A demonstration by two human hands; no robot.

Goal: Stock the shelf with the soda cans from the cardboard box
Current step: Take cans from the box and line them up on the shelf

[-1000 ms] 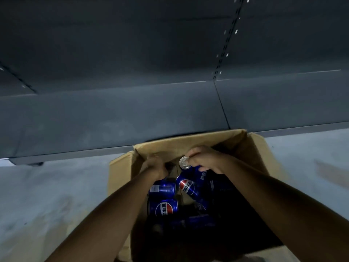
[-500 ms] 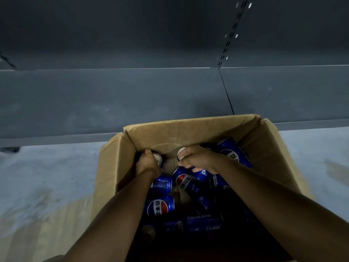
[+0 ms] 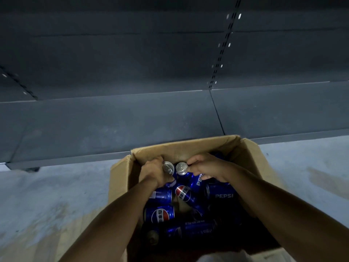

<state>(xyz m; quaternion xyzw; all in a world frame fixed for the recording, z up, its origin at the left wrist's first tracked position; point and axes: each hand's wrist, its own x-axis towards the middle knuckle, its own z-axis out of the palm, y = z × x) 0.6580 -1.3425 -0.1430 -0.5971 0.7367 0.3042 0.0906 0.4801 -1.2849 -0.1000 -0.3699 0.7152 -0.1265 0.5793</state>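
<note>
An open cardboard box (image 3: 247,150) stands on the floor in front of a dark grey shelf (image 3: 113,123). Several blue Pepsi cans (image 3: 162,214) lie loose inside it. Both my hands are inside the box near its far wall. My left hand (image 3: 153,172) grips one blue can (image 3: 168,167), silver top facing up. My right hand (image 3: 206,168) grips a second blue can (image 3: 182,170) right beside the first, tilted with its silver top showing. The two can tops almost touch.
The grey shelf board runs across the view just beyond the box, with a seam (image 3: 217,114) right of centre and a slotted upright (image 3: 224,44) above. Pale concrete floor (image 3: 47,195) lies left and right of the box.
Both hands have lifted their cans a little, so both silver tops now show side by side. The camera view has tilted up slightly, showing more of the shelf back.
</note>
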